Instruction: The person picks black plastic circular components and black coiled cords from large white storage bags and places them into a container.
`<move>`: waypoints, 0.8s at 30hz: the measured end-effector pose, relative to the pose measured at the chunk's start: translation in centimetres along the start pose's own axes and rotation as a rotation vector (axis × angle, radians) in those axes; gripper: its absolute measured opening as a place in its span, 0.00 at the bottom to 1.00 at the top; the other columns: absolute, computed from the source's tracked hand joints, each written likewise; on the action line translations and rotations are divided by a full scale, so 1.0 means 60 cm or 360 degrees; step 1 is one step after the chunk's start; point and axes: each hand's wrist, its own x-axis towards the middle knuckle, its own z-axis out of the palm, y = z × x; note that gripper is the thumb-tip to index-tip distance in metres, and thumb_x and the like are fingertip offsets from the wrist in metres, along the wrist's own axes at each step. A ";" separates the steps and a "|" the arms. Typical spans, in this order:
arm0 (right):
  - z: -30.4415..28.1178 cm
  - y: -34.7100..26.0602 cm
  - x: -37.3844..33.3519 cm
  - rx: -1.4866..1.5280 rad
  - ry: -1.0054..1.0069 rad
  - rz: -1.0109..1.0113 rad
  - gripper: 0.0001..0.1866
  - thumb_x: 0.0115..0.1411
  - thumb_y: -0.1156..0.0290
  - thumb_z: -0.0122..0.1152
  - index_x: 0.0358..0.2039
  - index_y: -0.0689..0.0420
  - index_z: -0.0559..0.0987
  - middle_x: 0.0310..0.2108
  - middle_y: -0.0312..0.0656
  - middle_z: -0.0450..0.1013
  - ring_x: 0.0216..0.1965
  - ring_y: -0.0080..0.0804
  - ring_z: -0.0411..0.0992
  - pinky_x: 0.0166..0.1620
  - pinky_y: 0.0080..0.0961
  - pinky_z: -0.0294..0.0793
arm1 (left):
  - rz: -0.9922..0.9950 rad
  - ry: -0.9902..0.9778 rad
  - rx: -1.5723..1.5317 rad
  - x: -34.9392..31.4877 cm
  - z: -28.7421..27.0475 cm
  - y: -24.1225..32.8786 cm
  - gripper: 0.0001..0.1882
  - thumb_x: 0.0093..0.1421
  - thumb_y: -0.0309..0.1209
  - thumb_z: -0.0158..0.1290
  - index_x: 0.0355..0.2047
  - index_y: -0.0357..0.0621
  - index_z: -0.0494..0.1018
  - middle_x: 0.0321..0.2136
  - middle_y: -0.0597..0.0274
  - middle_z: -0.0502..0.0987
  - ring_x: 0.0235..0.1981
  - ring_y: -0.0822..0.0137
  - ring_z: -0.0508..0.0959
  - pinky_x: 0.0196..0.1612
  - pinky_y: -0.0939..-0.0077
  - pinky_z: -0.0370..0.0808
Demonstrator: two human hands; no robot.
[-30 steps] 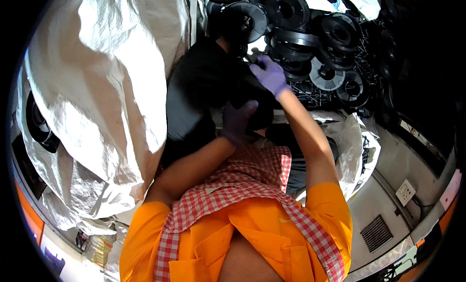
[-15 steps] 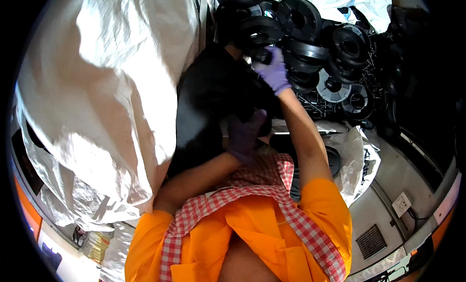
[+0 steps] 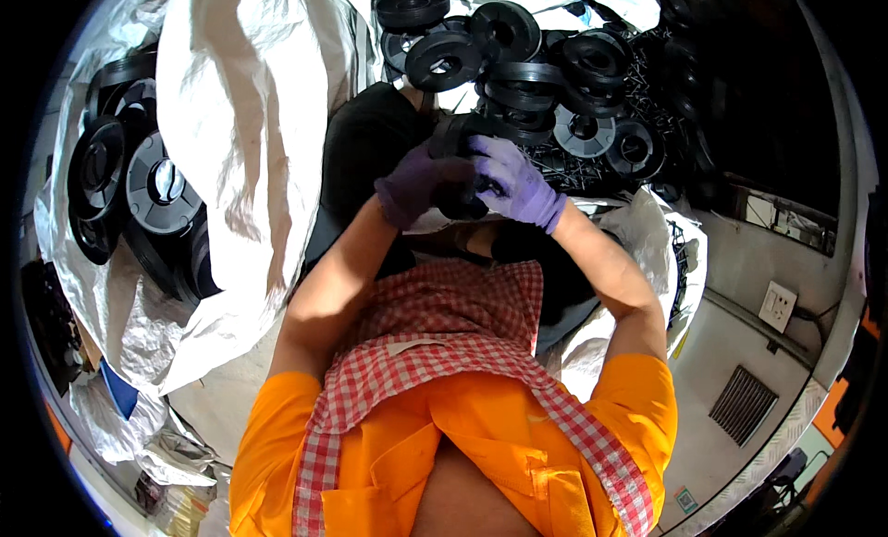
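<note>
In front of my body, both hands, in purple gloves, are closed on a black plastic spool (image 3: 456, 200). My left hand (image 3: 414, 182) grips its left side. My right hand (image 3: 511, 179) holds the right side, with the fingers bent over it. The gloves and shade hide much of this spool's shape. Just beyond my hands lies a heap of black spools (image 3: 524, 86), tilted and stacked on each other. One spool with a grey face (image 3: 585, 132) lies at the near edge of that heap.
Thin black plastic scraps (image 3: 638, 84) lie around the heap. On the left a big white woven sack (image 3: 231, 148) stands beside more spools (image 3: 97, 167). A white bag (image 3: 647, 236) sits at my right, near a wall socket (image 3: 778, 306).
My right hand has come back from the heap toward my body. My left hand has moved up, and both now meet on a black spool. The view has shifted, showing spools at left.
</note>
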 end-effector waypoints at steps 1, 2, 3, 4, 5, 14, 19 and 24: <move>-0.011 -0.007 0.013 -0.0081 -0.0077 -0.0154 0.26 0.38 0.75 0.63 0.44 0.53 0.73 0.50 0.47 0.64 0.48 0.51 0.64 0.50 0.39 0.67 | -0.0068 -0.0084 -0.0081 -0.004 -0.008 0.010 0.20 0.47 0.24 0.59 0.43 0.44 0.71 0.32 0.65 0.74 0.33 0.72 0.74 0.35 0.77 0.73; -0.016 -0.009 0.017 -0.0109 -0.0078 -0.0242 0.26 0.38 0.76 0.62 0.43 0.52 0.73 0.50 0.46 0.64 0.49 0.50 0.64 0.50 0.40 0.68 | -0.0142 -0.0176 -0.0166 -0.006 -0.009 0.018 0.17 0.48 0.24 0.58 0.41 0.45 0.72 0.32 0.65 0.74 0.33 0.72 0.74 0.34 0.77 0.72; -0.022 -0.011 0.022 -0.0137 -0.0081 -0.0331 0.25 0.38 0.77 0.62 0.42 0.52 0.74 0.50 0.46 0.64 0.49 0.50 0.64 0.50 0.40 0.68 | -0.0118 -0.0186 -0.0031 -0.009 -0.007 0.025 0.15 0.49 0.24 0.57 0.39 0.44 0.73 0.33 0.64 0.74 0.34 0.71 0.74 0.35 0.77 0.73; -0.028 -0.011 0.026 -0.0166 -0.0086 -0.0419 0.25 0.38 0.78 0.62 0.42 0.52 0.74 0.50 0.45 0.64 0.49 0.49 0.64 0.50 0.40 0.68 | -0.0092 -0.0195 0.0104 -0.012 -0.004 0.033 0.13 0.50 0.23 0.56 0.38 0.43 0.73 0.33 0.64 0.74 0.34 0.71 0.74 0.36 0.76 0.73; -0.028 -0.011 0.026 -0.0175 -0.0089 -0.0398 0.24 0.38 0.79 0.60 0.40 0.52 0.74 0.49 0.44 0.64 0.49 0.48 0.64 0.50 0.40 0.68 | -0.0066 -0.0194 0.0231 -0.018 -0.001 0.040 0.11 0.51 0.23 0.55 0.37 0.43 0.74 0.33 0.64 0.74 0.35 0.70 0.75 0.37 0.75 0.74; -0.020 -0.026 0.019 -0.0320 -0.0285 -0.0770 0.20 0.44 0.71 0.63 0.40 0.52 0.73 0.49 0.47 0.64 0.52 0.49 0.65 0.52 0.42 0.69 | -0.0182 -0.0362 0.0396 -0.023 -0.026 0.036 0.14 0.56 0.32 0.52 0.42 0.41 0.73 0.41 0.62 0.76 0.41 0.68 0.76 0.47 0.70 0.73; 0.008 -0.055 -0.015 0.0308 0.0290 0.0469 0.25 0.44 0.66 0.69 0.42 0.58 0.72 0.45 0.50 0.70 0.49 0.40 0.70 0.49 0.32 0.71 | 0.0085 -0.0318 0.0183 -0.021 0.009 0.004 0.23 0.54 0.31 0.56 0.50 0.42 0.68 0.42 0.63 0.75 0.40 0.70 0.75 0.45 0.73 0.74; 0.039 -0.039 -0.021 0.1457 0.0490 0.1511 0.24 0.56 0.59 0.61 0.48 0.58 0.68 0.32 0.38 0.72 0.31 0.25 0.72 0.35 0.22 0.74 | 0.0483 0.0073 0.0502 -0.045 0.032 -0.064 0.35 0.48 0.28 0.62 0.57 0.42 0.61 0.44 0.62 0.73 0.42 0.69 0.74 0.45 0.73 0.73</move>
